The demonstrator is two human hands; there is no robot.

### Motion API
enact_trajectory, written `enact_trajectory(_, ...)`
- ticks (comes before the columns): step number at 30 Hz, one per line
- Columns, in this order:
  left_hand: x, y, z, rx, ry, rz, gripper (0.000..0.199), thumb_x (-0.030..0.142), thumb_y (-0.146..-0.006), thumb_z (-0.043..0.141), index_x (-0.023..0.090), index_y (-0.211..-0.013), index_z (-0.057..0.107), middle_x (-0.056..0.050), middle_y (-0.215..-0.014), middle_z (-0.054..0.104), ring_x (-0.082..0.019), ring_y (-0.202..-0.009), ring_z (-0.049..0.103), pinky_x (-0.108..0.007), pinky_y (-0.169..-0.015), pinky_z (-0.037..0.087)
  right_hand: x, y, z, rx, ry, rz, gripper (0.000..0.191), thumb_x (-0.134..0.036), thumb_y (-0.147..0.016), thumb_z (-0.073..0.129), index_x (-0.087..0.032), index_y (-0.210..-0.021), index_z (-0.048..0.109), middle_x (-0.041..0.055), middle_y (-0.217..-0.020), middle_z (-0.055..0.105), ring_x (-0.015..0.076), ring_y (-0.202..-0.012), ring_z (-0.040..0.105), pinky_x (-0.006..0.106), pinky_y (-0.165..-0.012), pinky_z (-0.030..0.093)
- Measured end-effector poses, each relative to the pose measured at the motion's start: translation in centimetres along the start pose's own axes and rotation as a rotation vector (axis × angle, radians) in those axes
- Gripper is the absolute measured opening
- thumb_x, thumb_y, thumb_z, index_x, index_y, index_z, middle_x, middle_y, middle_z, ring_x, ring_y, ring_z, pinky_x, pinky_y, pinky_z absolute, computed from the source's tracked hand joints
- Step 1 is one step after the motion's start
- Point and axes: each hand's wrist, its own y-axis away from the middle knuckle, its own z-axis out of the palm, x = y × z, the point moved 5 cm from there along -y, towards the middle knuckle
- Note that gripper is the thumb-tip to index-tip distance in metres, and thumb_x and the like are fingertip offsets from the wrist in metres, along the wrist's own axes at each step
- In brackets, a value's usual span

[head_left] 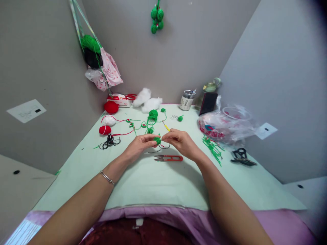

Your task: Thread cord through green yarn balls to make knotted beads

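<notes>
Between the thumb and fingers of my left hand [143, 143] is a small green crocheted piece [157, 140]. My right hand [180, 140] sits just to its right, its fingers pinched around a crochet hook with a yellow handle [166, 127] that sticks up past the knuckles. Where the two hands meet, the hook's working end is too small to make out. Below them lie red thread snips [170, 158], blades pointing left. A green yarn ball [153, 115] and a smaller green crocheted ball [180, 118] rest on the table beyond my hands.
Red yarn [111, 107], white yarn [109, 120] and tangled black yarn [110, 141] lie left. White stuffing [150, 102] is at the back, near a pen tin [187, 100]. Right are a plastic bag [224, 124], green yarn scraps [213, 148] and a black clip-like object [242, 157].
</notes>
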Motion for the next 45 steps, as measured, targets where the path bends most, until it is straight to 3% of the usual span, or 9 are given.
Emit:
enact_trajectory(12,0.2,0.5,0.7,-0.059,-0.123,0.014,0.041,0.029,-0.080,0.071,0.022,-0.121,0.071,-0.005,-0.111,0.072,-0.018,-0.093,0.061,-0.033,-0.092,0.043,0.2,0.1,-0.6,-0.062,-0.003,0.006,0.016,-0.017,-0.090,0.060,-0.020,-0.091,0.075,0.0011,-0.079,0.060,0.0120,-0.066,0.051,0.025,-0.063,0.037)
enact_trajectory(20,0.3,0.8,1.4,-0.127,-0.167,0.008,0.036,0.030,-0.081,0.067,0.019,-0.115,0.073,-0.005,-0.095,0.072,-0.019,-0.088,0.061,-0.033,-0.087,0.043,0.6,0.0,-0.1,-0.140,-0.121,-0.022,0.013,-0.022,-0.091,0.062,-0.019,-0.087,0.074,0.0024,-0.080,0.061,0.0139,-0.071,0.055,0.026,-0.065,0.040)
enact_trajectory(26,0.2,0.7,1.2,-0.097,-0.174,0.014,0.032,0.035,-0.084,0.066,0.019,-0.109,0.074,-0.005,-0.096,0.073,-0.021,-0.094,0.064,-0.034,-0.093,0.044,0.4,-0.2,0.3,-0.083,-0.101,-0.014,0.013,-0.022,-0.091,0.062,-0.018,-0.085,0.073,0.0026,-0.079,0.062,0.0138,-0.070,0.054,0.026,-0.066,0.041)
enact_trajectory(31,0.2,0.5,1.2,-0.059,-0.159,0.035,0.038,0.038,-0.085,0.066,0.019,-0.117,0.072,-0.007,-0.119,0.070,-0.026,-0.108,0.063,-0.039,-0.102,0.043,0.7,-0.3,0.6,0.008,0.041,0.000,0.010,-0.020,-0.090,0.062,-0.020,-0.087,0.072,0.0023,-0.081,0.064,0.0135,-0.068,0.053,0.026,-0.066,0.040)
enact_trajectory(35,0.3,0.4,1.1,-0.017,-0.234,0.073,0.041,0.037,-0.087,0.063,0.020,-0.123,0.069,-0.007,-0.111,0.072,-0.028,-0.112,0.061,-0.041,-0.104,0.042,0.7,-0.1,1.0,0.022,0.105,-0.006,0.010,-0.017,-0.091,0.059,-0.020,-0.091,0.069,0.0025,-0.086,0.065,0.0138,-0.071,0.055,0.025,-0.069,0.041)
enact_trajectory(40,0.4,0.5,0.9,0.040,-0.279,0.075,0.040,0.037,-0.086,0.063,0.017,-0.121,0.069,-0.008,-0.107,0.072,-0.027,-0.106,0.063,-0.043,-0.102,0.044,0.2,0.1,1.7,0.004,0.140,0.003,0.019,-0.012,-0.092,0.050,-0.021,-0.104,0.061,0.0014,-0.087,0.063,0.0140,-0.074,0.055,0.025,-0.070,0.041)
enact_trajectory(45,0.0,0.4,1.2,0.058,-0.131,0.102,0.042,0.036,-0.082,0.069,0.019,-0.120,0.066,-0.006,-0.111,0.069,-0.023,-0.097,0.068,-0.042,-0.099,0.047,0.3,0.0,1.9,0.007,0.222,-0.010,0.015,-0.015,-0.094,0.052,-0.020,-0.091,0.066,0.0036,-0.089,0.063,0.0150,-0.078,0.058,0.026,-0.072,0.040)
